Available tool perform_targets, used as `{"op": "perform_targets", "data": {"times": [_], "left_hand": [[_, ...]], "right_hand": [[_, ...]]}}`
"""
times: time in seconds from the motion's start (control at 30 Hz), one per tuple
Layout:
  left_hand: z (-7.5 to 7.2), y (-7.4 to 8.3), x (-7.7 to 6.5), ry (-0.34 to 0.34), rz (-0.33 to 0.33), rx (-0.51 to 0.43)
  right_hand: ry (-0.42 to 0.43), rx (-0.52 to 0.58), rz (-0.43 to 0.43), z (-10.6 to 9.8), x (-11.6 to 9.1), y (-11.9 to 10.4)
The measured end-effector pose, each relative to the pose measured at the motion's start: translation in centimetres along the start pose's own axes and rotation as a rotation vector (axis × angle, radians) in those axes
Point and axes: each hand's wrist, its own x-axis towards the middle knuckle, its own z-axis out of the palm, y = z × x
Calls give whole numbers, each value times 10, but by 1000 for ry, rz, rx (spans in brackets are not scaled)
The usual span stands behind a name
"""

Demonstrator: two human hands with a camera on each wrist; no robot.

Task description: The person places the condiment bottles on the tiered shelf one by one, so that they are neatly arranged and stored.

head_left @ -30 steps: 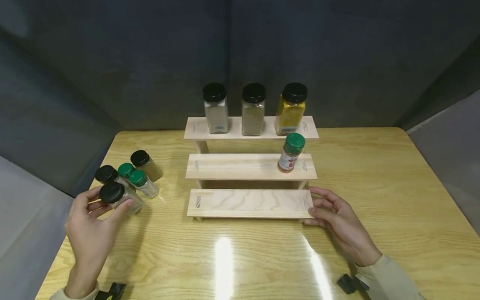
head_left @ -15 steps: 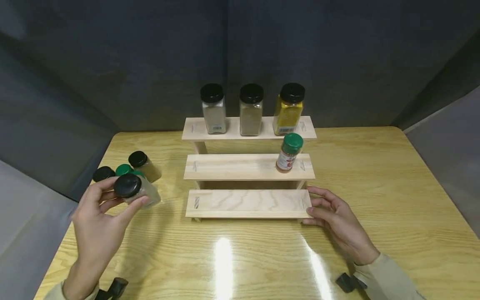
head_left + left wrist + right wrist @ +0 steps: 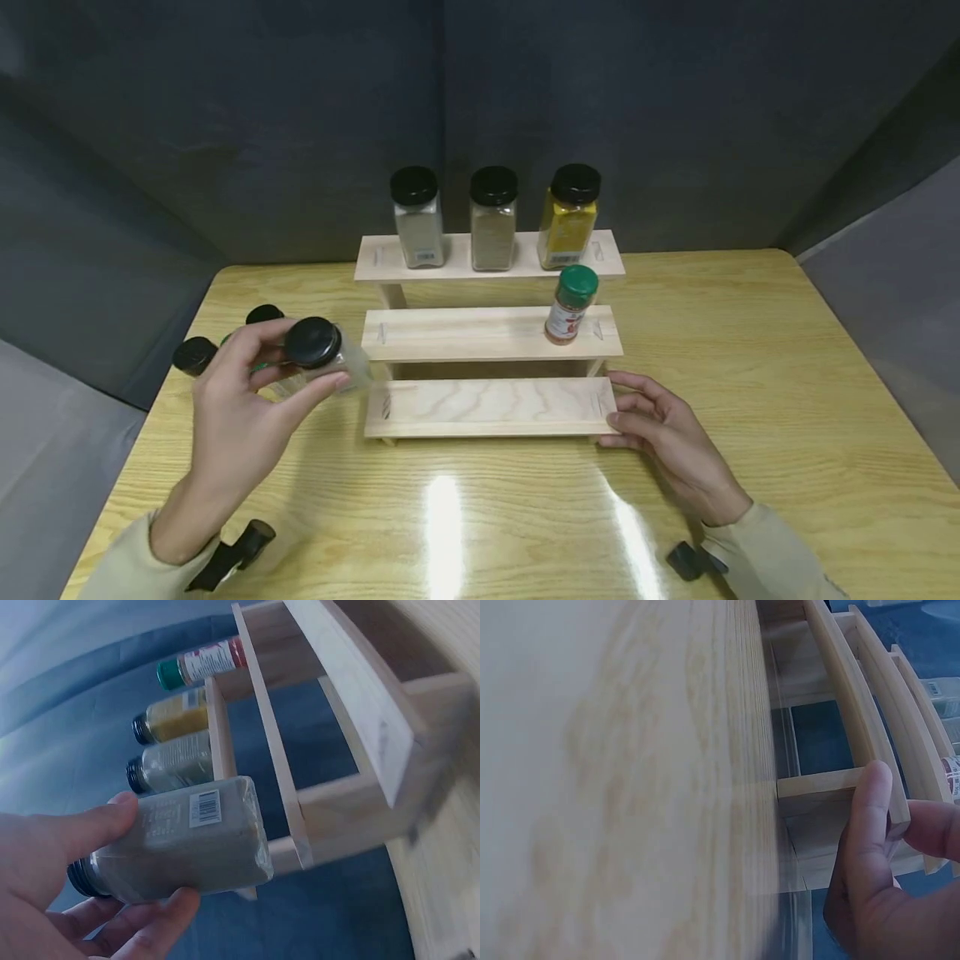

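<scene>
My left hand (image 3: 243, 408) grips a clear spice jar (image 3: 187, 840) with a black lid (image 3: 312, 342) and greyish contents, raised and tilted just left of the wooden tiered rack (image 3: 491, 407). A barcode label shows on its side in the left wrist view. My right hand (image 3: 671, 442) holds the right end of the rack's lowest shelf, thumb on top and fingers around the edge. Three black-lidded jars stand on the top shelf, one of them yellow (image 3: 567, 229). A green-capped jar (image 3: 568, 312) with a red-and-white label stands at the right of the middle shelf.
More jars stand on the table at the left, partly hidden behind my left hand; a black lid (image 3: 195, 356) shows beside it. The wooden table (image 3: 525, 517) extends in front of the rack. Dark fabric (image 3: 300, 125) hangs behind it.
My left hand has lifted the black-lidded jar away from the group at the left and carried it right, up to the rack's left side. The right hand keeps its hold on the shelf.
</scene>
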Motion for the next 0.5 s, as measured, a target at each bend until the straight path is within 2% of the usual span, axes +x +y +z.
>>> {"op": "perform_targets", "data": {"times": [0.2,0.5], "left_hand": [[18,11,15,-49,21,-62],[50,21,34,-145,-11,-162]], "right_hand": [[-1,-2,-4,-1,0,0],[-16,10,-11,-1,0,1]]}}
